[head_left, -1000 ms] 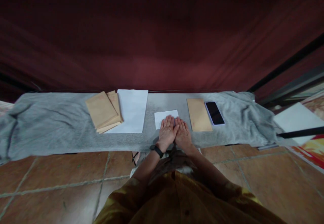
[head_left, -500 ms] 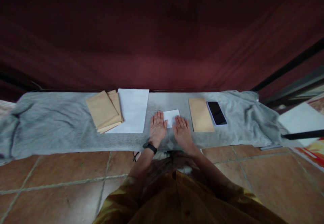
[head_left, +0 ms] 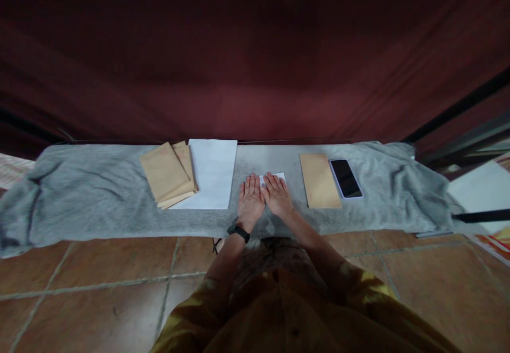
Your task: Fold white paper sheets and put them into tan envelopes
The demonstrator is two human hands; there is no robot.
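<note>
A small white piece of paper [head_left: 281, 176], apparently folded, lies on the grey cloth in front of me, mostly covered by my hands. My left hand [head_left: 251, 201] rests flat over its left side, fingers stretched forward; a dark watch is on that wrist. Beside it, my right hand [head_left: 278, 195] presses flat on the paper, its fingers extended and angled toward the left hand. The two hands touch or nearly touch at the thumbs. Neither hand grasps anything.
Left of my hands, several brown envelopes [head_left: 166, 173] overlap a stack of white paper sheets [head_left: 214, 175]. To the right lie a single brown envelope [head_left: 320, 181] and a phone [head_left: 346, 178] with a dark screen. Grey cloth [head_left: 95, 193] covers the narrow table; a dark red curtain [head_left: 255, 66] hangs behind.
My right hand has slid left across the white paper, up against my left hand, and now hides most of the paper. My left hand stays flat in about the same place.
</note>
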